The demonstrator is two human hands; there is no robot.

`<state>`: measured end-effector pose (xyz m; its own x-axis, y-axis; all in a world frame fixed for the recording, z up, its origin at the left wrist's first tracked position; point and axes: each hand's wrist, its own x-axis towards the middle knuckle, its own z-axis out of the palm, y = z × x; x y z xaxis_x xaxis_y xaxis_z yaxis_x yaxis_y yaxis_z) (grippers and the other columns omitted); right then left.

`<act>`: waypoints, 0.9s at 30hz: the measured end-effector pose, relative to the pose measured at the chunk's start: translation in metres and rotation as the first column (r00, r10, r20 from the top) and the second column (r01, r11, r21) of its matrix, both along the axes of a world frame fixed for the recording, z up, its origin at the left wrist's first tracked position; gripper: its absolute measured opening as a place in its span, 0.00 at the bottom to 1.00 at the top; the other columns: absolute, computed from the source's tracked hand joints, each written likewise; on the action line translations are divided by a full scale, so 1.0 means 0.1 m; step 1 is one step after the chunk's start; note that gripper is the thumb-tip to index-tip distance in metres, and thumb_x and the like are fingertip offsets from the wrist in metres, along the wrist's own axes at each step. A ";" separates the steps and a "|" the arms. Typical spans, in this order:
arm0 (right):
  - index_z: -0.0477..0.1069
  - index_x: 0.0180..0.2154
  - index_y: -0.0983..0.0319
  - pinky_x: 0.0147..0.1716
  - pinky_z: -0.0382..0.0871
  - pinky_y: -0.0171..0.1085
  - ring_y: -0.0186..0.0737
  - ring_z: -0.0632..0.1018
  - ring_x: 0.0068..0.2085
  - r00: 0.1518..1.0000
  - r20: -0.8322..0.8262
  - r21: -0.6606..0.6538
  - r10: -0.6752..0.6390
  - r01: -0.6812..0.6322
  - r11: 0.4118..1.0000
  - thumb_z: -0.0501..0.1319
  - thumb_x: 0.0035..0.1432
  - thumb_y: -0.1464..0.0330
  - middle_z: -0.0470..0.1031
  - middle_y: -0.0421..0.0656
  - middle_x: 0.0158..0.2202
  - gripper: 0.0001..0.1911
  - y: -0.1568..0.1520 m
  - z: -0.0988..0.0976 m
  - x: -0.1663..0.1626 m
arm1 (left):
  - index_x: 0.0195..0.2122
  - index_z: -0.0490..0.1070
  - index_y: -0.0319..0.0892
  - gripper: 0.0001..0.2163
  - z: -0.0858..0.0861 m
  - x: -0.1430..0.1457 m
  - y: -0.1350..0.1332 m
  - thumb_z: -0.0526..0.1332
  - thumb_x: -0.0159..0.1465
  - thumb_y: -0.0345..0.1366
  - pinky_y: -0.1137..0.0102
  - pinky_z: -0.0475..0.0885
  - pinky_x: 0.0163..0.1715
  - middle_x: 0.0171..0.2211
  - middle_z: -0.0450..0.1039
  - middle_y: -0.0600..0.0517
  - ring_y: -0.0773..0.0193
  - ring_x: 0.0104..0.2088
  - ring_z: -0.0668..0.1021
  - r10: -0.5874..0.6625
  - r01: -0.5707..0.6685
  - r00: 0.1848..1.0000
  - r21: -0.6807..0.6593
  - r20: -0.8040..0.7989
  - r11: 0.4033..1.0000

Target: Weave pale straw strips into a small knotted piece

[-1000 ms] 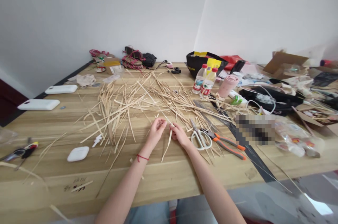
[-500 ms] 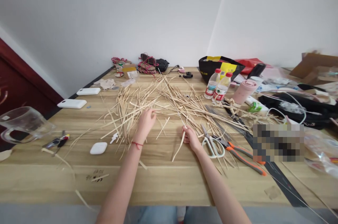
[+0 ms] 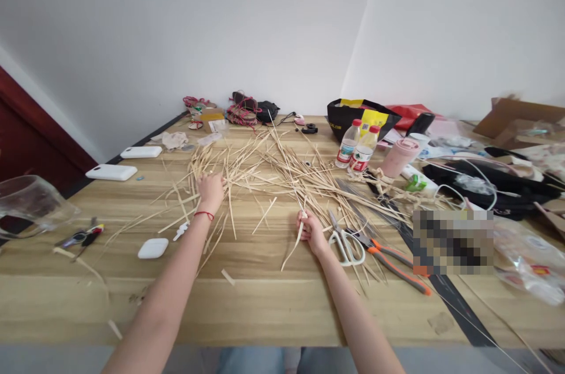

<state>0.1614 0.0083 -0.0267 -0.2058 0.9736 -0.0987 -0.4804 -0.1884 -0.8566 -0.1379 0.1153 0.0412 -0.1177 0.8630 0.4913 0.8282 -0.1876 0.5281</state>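
Observation:
My left hand (image 3: 210, 191), with a red cord at the wrist, reaches into the left heap of pale flat plant strips (image 3: 200, 156). Its fingertips are hidden among the strips, so I cannot tell whether they grip any. My right hand (image 3: 311, 231) is closed, pinching a long thin white rod (image 3: 286, 163) that slants up and away. A pale strip (image 3: 290, 253) hangs from the same grip toward the table. More strips (image 3: 318, 177) lie in a loose heap beyond this hand. Beside it are scissors (image 3: 346, 246) with pale handles and orange-grey pliers (image 3: 399, 268).
Two red-capped bottles (image 3: 362, 153), a pink cup (image 3: 399, 156) and a black-yellow bag (image 3: 335, 118) stand at the right back. On the left are a clear jug (image 3: 39, 203), a white case (image 3: 153, 248) and two white blocks (image 3: 111, 172). Cables and plastic bags crowd the right.
My left hand has moved left and forward, onto the left strip heap. My right hand still holds the rod and strip in nearly the same place. The view has shifted slightly.

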 end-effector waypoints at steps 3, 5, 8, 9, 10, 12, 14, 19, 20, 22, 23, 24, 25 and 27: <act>0.59 0.29 0.60 0.13 0.38 0.26 0.23 0.49 0.14 1.000 -0.005 0.029 -0.009 0.010 1.000 0.55 0.39 0.69 0.61 0.32 0.20 0.09 -0.01 0.03 0.00 | 0.28 0.68 0.41 0.06 0.18 0.21 -0.15 0.53 0.61 0.32 0.54 0.60 0.47 0.31 0.71 0.46 0.53 0.40 0.70 -0.162 0.189 0.960 0.102 -0.227 0.977; 0.59 0.29 0.60 0.14 0.39 0.26 0.23 0.49 0.15 1.000 -0.016 0.045 -0.021 0.022 0.999 0.54 0.38 0.70 0.61 0.33 0.21 0.10 -0.01 0.04 -0.01 | 0.34 0.70 0.43 0.09 0.28 0.42 -0.31 0.51 0.63 0.32 0.55 0.58 0.52 0.36 0.72 0.46 0.55 0.42 0.71 -0.308 0.367 0.909 0.187 -0.281 0.911; 0.57 0.30 0.59 0.14 0.38 0.27 0.23 0.48 0.15 0.998 -0.053 0.068 -0.046 0.050 0.996 0.54 0.37 0.71 0.59 0.32 0.22 0.12 0.00 0.07 0.00 | 0.38 0.72 0.46 0.11 0.33 0.81 -0.64 0.50 0.64 0.31 0.55 0.60 0.53 0.40 0.73 0.48 0.56 0.46 0.71 -0.453 0.508 0.857 0.261 -0.245 0.820; 0.57 0.30 0.59 0.14 0.37 0.27 0.24 0.47 0.15 0.996 -0.068 0.075 -0.056 0.061 0.995 0.53 0.36 0.71 0.59 0.32 0.22 0.12 0.00 0.08 0.00 | 0.39 0.72 0.46 0.10 0.32 0.95 -0.76 0.51 0.64 0.32 0.56 0.62 0.51 0.40 0.73 0.48 0.56 0.46 0.72 -0.505 0.553 0.831 0.243 -0.232 0.797; 0.56 0.29 0.59 0.15 0.37 0.27 0.24 0.46 0.16 0.994 -0.085 0.082 -0.065 0.072 0.994 0.53 0.36 0.72 0.57 0.32 0.21 0.12 0.00 0.09 0.01 | 0.40 0.72 0.46 0.10 0.29 1.08 -0.88 0.52 0.64 0.32 0.57 0.64 0.49 0.39 0.73 0.48 0.57 0.44 0.72 -0.554 0.595 0.801 0.207 -0.227 0.776; 0.56 0.29 0.58 0.15 0.37 0.28 0.25 0.45 0.16 0.989 -0.126 0.089 -0.077 0.088 0.992 0.53 0.36 0.72 0.54 0.32 0.20 0.12 0.00 0.10 0.02 | 0.39 0.73 0.46 0.10 0.22 1.32 -1.08 0.52 0.64 0.33 0.61 0.67 0.44 0.37 0.74 0.48 0.58 0.40 0.73 -0.604 0.628 0.776 0.141 -0.183 0.765; 0.55 0.29 0.58 0.15 0.37 0.28 0.26 0.45 0.17 0.983 -0.153 0.082 -0.106 0.119 0.989 0.53 0.36 0.72 0.52 0.32 0.20 0.12 -0.01 0.11 0.03 | 0.40 0.72 0.46 0.10 0.13 1.51 -1.21 0.51 0.65 0.34 0.63 0.68 0.42 0.37 0.74 0.49 0.59 0.39 0.74 -0.645 0.649 0.761 0.070 -0.068 0.758; 0.56 0.30 0.57 0.16 0.37 0.29 0.27 0.44 0.17 0.971 -0.155 0.049 -0.183 0.192 0.980 0.53 0.36 0.72 0.51 0.32 0.20 0.14 -0.02 0.14 0.03 | 0.38 0.73 0.45 0.07 -0.08 1.69 -1.24 0.56 0.62 0.36 0.66 0.70 0.37 0.37 0.75 0.50 0.60 0.36 0.76 -0.526 0.584 0.741 -0.016 0.418 0.811; 0.55 0.30 0.57 0.16 0.37 0.29 0.27 0.45 0.17 0.972 -0.154 0.058 -0.176 0.187 0.981 0.53 0.36 0.72 0.51 0.32 0.19 0.14 -0.02 0.15 0.03 | 0.36 0.73 0.44 0.07 -0.11 1.69 -1.21 0.57 0.60 0.37 0.67 0.70 0.36 0.35 0.75 0.50 0.60 0.34 0.76 -0.493 0.579 0.716 -0.026 0.494 0.815; 0.56 0.31 0.57 0.16 0.37 0.29 0.27 0.45 0.16 0.973 -0.149 0.087 -0.176 0.191 0.978 0.53 0.37 0.72 0.51 0.32 0.19 0.14 -0.03 0.16 0.03 | 0.35 0.73 0.43 0.07 -0.18 1.66 -1.16 0.58 0.59 0.37 0.68 0.70 0.34 0.34 0.75 0.49 0.61 0.32 0.76 -0.440 0.577 0.670 -0.046 0.598 0.815; 0.57 0.32 0.57 0.16 0.38 0.29 0.27 0.46 0.16 0.972 -0.145 0.103 -0.187 0.203 0.974 0.52 0.37 0.72 0.52 0.32 0.20 0.15 -0.03 0.18 0.02 | 0.35 0.72 0.42 0.07 -0.20 1.64 -1.13 0.58 0.59 0.36 0.68 0.71 0.34 0.33 0.75 0.49 0.62 0.32 0.76 -0.424 0.580 0.656 -0.057 0.625 0.813; 0.58 0.34 0.56 0.16 0.38 0.29 0.26 0.46 0.16 0.970 -0.137 0.118 -0.202 0.219 0.969 0.52 0.37 0.72 0.53 0.32 0.20 0.16 -0.03 0.19 0.02 | 0.35 0.72 0.41 0.07 -0.23 1.62 -1.11 0.58 0.59 0.36 0.68 0.71 0.33 0.33 0.75 0.49 0.62 0.31 0.76 -0.413 0.580 0.650 -0.065 0.638 0.812; 0.59 0.36 0.56 0.16 0.39 0.29 0.26 0.46 0.16 0.968 -0.124 0.128 -0.219 0.234 0.964 0.52 0.37 0.72 0.54 0.32 0.21 0.18 -0.04 0.19 0.02 | 0.35 0.72 0.41 0.07 -0.26 1.61 -1.10 0.58 0.58 0.37 0.68 0.70 0.33 0.33 0.75 0.49 0.62 0.31 0.76 -0.406 0.578 0.650 -0.071 0.642 0.813; 0.60 0.38 0.56 0.15 0.39 0.29 0.26 0.47 0.16 0.961 -0.086 0.136 -0.261 0.271 0.953 0.53 0.38 0.71 0.53 0.32 0.21 0.20 -0.04 0.20 0.03 | 0.35 0.73 0.41 0.08 -0.29 1.59 -1.08 0.59 0.57 0.38 0.69 0.70 0.32 0.33 0.75 0.49 0.62 0.31 0.75 -0.401 0.572 0.655 -0.073 0.640 0.817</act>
